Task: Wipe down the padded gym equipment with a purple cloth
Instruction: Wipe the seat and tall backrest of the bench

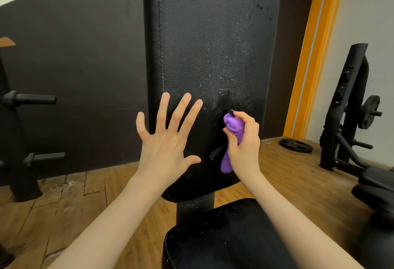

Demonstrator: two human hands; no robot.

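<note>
Right hand (pixel 243 138) grips the bunched cloth (pixel 231 128) low on the pad (pixel 204 44); left hand (pixel 168 134) is spread open beside it. Risk: the small wad could miss the speckled area above.

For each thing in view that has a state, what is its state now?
back pad: upright, dusty with white specks, torn low down
purple cloth: bunched, held against the pad
right hand: grips the cloth
left hand: open, fingers spread
seat pad: speckled
</note>
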